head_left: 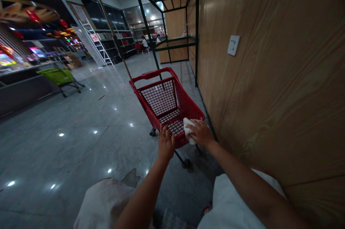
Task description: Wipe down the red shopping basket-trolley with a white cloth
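Observation:
A small red shopping cart stands on the shiny grey floor just ahead of me, close to a wooden wall. My left hand grips the near rim of the cart's basket, fingers curled over the edge. My right hand is closed on a white cloth and presses it against the rim at the near right corner of the basket. The basket's inside looks empty. My knees in light trousers show at the bottom of the view.
A wooden panel wall with a white socket runs along the right. A dark green metal rack stands behind the cart. A green cart sits far left, a stepladder and shop shelves beyond. A seated person is in the distance.

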The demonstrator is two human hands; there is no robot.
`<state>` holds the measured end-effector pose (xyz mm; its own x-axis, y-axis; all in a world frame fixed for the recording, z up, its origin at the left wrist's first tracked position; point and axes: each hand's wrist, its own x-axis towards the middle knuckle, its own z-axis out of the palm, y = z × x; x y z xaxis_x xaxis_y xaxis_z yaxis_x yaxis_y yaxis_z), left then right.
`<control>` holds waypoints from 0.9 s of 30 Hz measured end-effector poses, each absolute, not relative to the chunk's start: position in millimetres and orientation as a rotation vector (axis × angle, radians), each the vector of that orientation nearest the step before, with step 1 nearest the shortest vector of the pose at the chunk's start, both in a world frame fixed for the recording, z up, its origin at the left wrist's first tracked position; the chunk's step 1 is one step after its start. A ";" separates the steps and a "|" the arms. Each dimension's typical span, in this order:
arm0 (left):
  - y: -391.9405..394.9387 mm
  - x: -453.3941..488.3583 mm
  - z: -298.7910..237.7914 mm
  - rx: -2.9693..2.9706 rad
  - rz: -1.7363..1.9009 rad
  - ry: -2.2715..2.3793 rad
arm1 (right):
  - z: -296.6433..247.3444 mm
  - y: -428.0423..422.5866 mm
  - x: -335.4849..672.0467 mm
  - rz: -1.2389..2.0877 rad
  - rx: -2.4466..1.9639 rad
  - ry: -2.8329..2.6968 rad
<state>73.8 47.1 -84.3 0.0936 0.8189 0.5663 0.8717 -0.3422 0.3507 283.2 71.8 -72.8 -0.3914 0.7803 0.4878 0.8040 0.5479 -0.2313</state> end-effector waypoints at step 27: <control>38.1 62.8 -90.7 -2.337 -1.172 -1.720 | -75.3 57.2 245.2 0.045 -1.007 -2.384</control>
